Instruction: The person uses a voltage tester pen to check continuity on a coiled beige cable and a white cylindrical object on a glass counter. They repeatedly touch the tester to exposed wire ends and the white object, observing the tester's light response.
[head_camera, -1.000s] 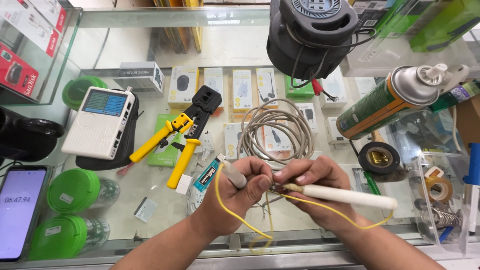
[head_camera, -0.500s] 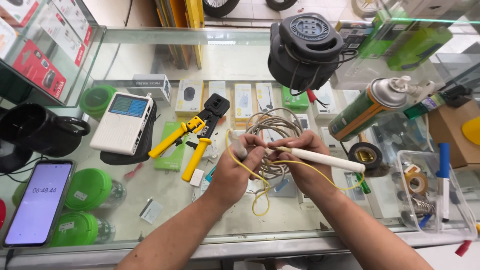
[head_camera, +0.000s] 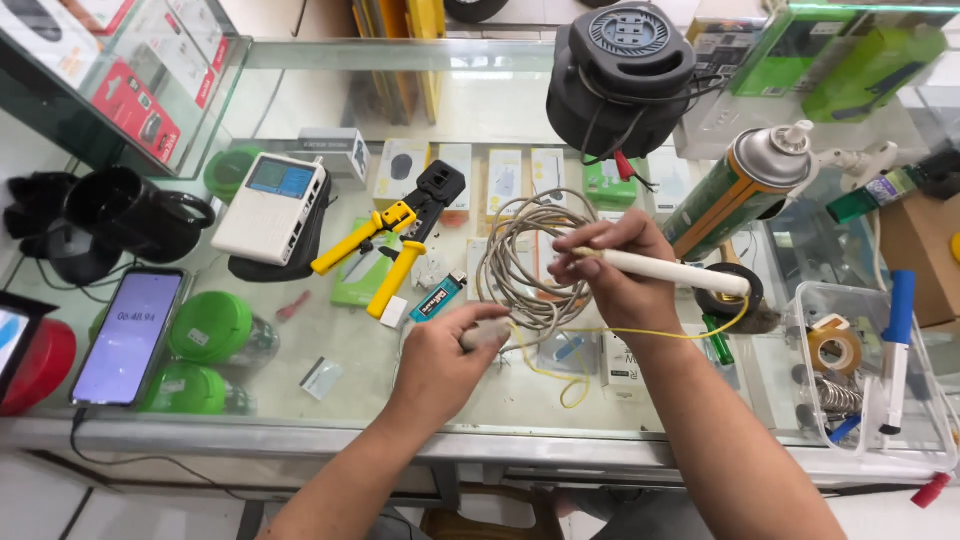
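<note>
Now, left to right across the counter:
Far left edge: red round thing (head_camera: 40, 365) and black headphones (head_camera: 95, 225), parked on the glass counter (head_camera: 330, 345).
Phone (head_camera: 127, 336): flat on the glass, screen lit, just beside two green spools (head_camera: 208, 328).
White tester box (head_camera: 272, 208): resting on a black pad, small blue screen facing up.
Yellow-handled crimping tool (head_camera: 385, 248): lying slantwise, black head pointing up and right, handles down and left.
Blue lighter (head_camera: 437, 297): just right of the crimper's lower handle.
Left hand (head_camera: 440, 365): fingers curled shut, pinching a pale stubby piece (head_camera: 487, 333) between thumb and fingertips (exact kind too small to tell), low on the counter near the front edge.
Grey cable coil (head_camera: 520, 255): looped on the glass between the two hands, touching the left fingertips' end of things.
Yellow wire (head_camera: 600, 335): thin, trailing from the pale piece under the right wrist, a slack loop sagging towards the front edge.
Right hand (head_camera: 615, 270): closed round a white pen-shaped tool (head_camera: 670, 270), gripped like a pen, tip aimed left at the coil, tail poking right.
Black cable reel (head_camera: 620, 75): standing behind, above the right hand.
Spray can (head_camera: 735, 195): green and orange, lying tilted, nozzle up right.
Black tape roll (head_camera: 735, 295): just past the white tool's tail.
Clear plastic tub (head_camera: 930, 420): far right, holding tape, a spring and blue-capped markers (head_camera: 895, 345).
</note>
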